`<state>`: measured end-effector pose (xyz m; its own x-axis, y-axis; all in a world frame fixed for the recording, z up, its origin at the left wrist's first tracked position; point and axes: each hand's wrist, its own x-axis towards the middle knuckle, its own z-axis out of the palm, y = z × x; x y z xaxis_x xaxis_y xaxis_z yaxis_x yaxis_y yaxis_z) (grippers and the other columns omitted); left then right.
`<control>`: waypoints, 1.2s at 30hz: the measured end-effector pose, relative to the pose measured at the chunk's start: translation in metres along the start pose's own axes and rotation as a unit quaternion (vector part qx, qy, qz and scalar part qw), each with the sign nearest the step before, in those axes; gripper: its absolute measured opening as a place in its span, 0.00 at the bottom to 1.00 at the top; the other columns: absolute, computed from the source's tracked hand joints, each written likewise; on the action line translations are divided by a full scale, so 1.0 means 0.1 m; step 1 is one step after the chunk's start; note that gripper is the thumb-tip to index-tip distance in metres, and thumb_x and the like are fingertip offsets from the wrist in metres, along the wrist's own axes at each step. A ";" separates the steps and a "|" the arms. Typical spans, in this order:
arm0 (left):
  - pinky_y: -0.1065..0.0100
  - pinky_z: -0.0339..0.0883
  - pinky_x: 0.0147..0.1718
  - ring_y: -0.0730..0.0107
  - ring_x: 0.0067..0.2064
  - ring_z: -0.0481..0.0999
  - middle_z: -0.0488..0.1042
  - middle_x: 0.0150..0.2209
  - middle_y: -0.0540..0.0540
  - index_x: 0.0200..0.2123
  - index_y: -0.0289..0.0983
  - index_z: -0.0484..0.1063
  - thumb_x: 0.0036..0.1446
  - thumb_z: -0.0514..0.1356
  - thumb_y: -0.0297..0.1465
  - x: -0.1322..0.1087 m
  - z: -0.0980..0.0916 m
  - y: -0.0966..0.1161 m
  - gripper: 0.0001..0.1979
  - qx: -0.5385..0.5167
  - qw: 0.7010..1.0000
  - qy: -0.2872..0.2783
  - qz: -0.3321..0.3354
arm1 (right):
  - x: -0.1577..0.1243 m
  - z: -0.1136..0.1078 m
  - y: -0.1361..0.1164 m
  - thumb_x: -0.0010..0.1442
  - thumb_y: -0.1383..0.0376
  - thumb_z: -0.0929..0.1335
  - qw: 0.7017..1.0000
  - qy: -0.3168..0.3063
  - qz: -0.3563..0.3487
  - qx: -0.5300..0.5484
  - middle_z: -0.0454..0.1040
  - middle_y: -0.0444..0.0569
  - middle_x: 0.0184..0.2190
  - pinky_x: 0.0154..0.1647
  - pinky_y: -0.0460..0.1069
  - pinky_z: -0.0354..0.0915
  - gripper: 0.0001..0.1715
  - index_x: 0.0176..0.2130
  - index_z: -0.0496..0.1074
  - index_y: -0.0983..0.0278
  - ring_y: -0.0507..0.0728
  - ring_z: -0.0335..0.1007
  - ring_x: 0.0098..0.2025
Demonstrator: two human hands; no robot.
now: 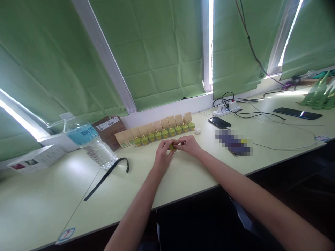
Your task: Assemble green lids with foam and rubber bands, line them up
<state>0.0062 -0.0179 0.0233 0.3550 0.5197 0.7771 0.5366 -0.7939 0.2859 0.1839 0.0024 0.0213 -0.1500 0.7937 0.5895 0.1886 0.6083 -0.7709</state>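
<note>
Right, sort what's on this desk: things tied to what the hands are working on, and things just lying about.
In hand:
- small yellow-green piece, pinched by left hand and right hand
- row of matching green pieces with tan cards

Lying about:
- water bottle
- black strap
- brown packet
- white box
- phone
- power strip

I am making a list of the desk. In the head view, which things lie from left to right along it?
White box → water bottle → brown packet → row of small green items → black phone → power strip → second dark phone → green cones.
</note>
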 end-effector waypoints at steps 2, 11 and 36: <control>0.63 0.73 0.43 0.66 0.45 0.73 0.72 0.45 0.44 0.54 0.44 0.70 0.58 0.63 0.27 0.00 0.01 0.00 0.21 -0.002 1.000 0.007 -0.003 | 0.00 0.00 -0.02 0.51 0.60 0.75 1.000 0.008 -0.007 -0.010 0.80 0.46 0.26 0.22 0.45 0.57 0.08 0.29 0.82 0.62 0.48 0.58 0.20; 0.65 0.73 0.39 0.69 0.40 0.73 0.73 0.45 0.44 0.54 0.43 0.69 0.58 0.62 0.26 0.00 0.02 -0.02 0.20 -0.011 1.000 0.001 -0.023 | -0.01 0.05 -0.05 0.54 0.59 0.72 0.999 -0.007 -0.022 -0.034 0.80 0.45 0.27 0.22 0.44 0.58 0.09 0.30 0.82 0.62 0.48 0.57 0.20; 0.64 0.72 0.41 0.68 0.41 0.73 0.73 0.44 0.44 0.55 0.44 0.69 0.58 0.62 0.27 -0.03 0.01 -0.03 0.21 0.005 1.000 -0.014 -0.010 | 0.00 0.03 0.00 0.52 0.64 0.73 0.999 -0.011 -0.007 -0.030 0.80 0.45 0.26 0.22 0.44 0.58 0.05 0.30 0.82 0.62 0.48 0.59 0.19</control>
<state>0.0040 -0.0169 0.0197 0.3658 0.5447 0.7547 0.5510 -0.7802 0.2961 0.1809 0.0019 0.0207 -0.1749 0.7852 0.5941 0.2435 0.6191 -0.7466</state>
